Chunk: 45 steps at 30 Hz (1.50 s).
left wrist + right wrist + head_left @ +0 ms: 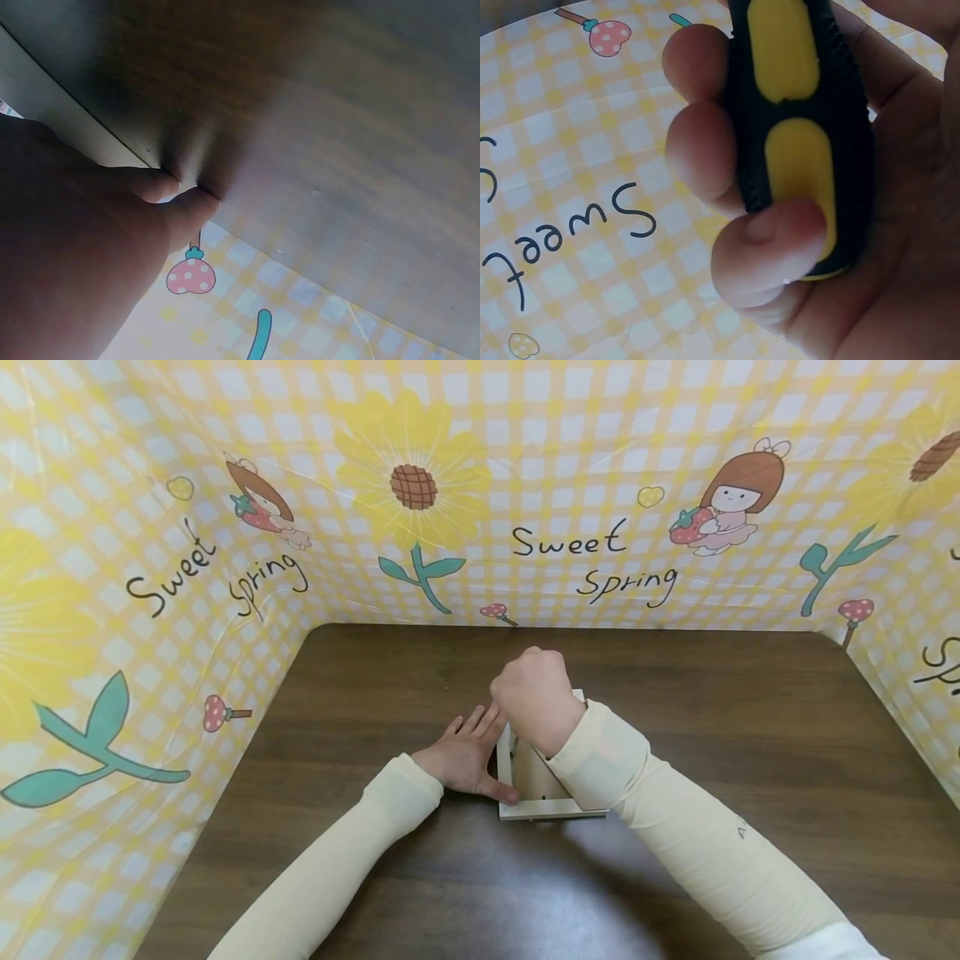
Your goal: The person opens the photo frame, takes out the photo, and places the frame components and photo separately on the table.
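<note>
A white picture frame lies on the table in the head view, its brown backing board facing up with small dark fittings along its edges. My left hand lies with spread fingers along the frame's left side, thumb on the near left corner. Over the frame's far part is my right hand, fingers curled in a fist. In the right wrist view that hand grips a screwdriver by its black and yellow handle. The screwdriver's shaft and tip are hidden. My right hand and sleeve cover much of the frame.
The dark wooden table stretches around the frame on all sides. A yellow checked cloth with printed flowers and lettering stands as a wall behind the table and along both sides.
</note>
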Available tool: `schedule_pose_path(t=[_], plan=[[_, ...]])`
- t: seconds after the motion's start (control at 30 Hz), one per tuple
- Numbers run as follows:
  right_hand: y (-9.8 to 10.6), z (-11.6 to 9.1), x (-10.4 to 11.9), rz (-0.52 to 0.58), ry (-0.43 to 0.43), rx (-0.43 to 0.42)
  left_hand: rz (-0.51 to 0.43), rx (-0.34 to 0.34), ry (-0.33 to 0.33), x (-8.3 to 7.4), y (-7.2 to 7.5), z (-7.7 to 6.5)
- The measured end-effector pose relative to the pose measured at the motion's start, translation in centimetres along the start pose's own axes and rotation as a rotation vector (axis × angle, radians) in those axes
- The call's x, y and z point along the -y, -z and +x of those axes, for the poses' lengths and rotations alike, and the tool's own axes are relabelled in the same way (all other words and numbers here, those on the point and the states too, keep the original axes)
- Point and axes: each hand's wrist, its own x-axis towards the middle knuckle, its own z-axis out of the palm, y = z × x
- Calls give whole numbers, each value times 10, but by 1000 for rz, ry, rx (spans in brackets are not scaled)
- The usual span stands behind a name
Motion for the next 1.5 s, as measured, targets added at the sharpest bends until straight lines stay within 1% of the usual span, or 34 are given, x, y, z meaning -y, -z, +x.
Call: schedule_pose_path(t=[0.2,0.33,0.4,0.5,0.63,0.73,0.83,0.97,1.13,1.3,1.5], plan=[[-4,-6,-11,52,6,-14,35,-2,-4,0,-1,2],[-11,-13,-24,123,16,-29,66,2,-4,0,-2,2],[-17,-17,-31,167,15,-24,75,-1,-2,0,-2,2],[-29,-25,-43,244,-1,1,77,-8,-1,0,-2,2],[-53,-40,-59,364,-34,46,68,-9,-13,-2,-2,3],[-69,-52,-66,443,-52,79,55,-6,-18,-2,-2,3],[-81,-60,-69,487,-60,105,49,-8,-19,-1,-2,3],[-89,-66,-69,513,-64,113,46,-11,-21,0,-2,3],[-93,-72,-69,536,-84,132,44,-7,-18,0,-3,4],[-98,-79,-71,566,-121,109,46,0,-10,1,-3,5],[-99,-85,-70,584,-148,115,49,-12,-15,0,-3,4]])
